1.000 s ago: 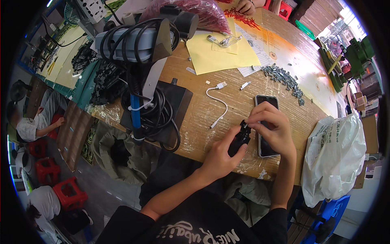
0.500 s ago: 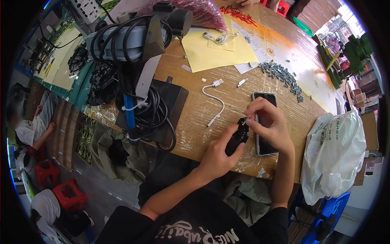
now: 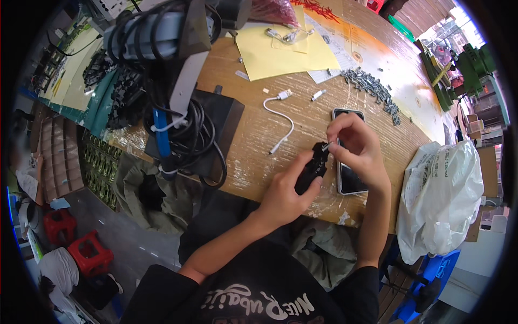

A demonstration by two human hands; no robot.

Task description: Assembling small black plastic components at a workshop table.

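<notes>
My left hand is wrapped around a black plastic part with a notched upper end, holding it tilted above the table's near edge. My right hand is closed in a pinch at that upper end. A small silvery piece shows by its fingertips, too small to name, and whether it is seated in the part cannot be told. Partly under my right hand lies a phone with a dark screen. To the left are a short white USB cable and a small white-and-metal connector.
Many small metal pieces are heaped beyond the phone. Yellow paper lies farther back. At left stands a black box with coiled black cables. A white plastic bag sits at right, near a green machine.
The whole view has shifted, so the table things sit slightly higher and further left. Both hands keep hold at the black part, with the right fingertips moved slightly at its end.
</notes>
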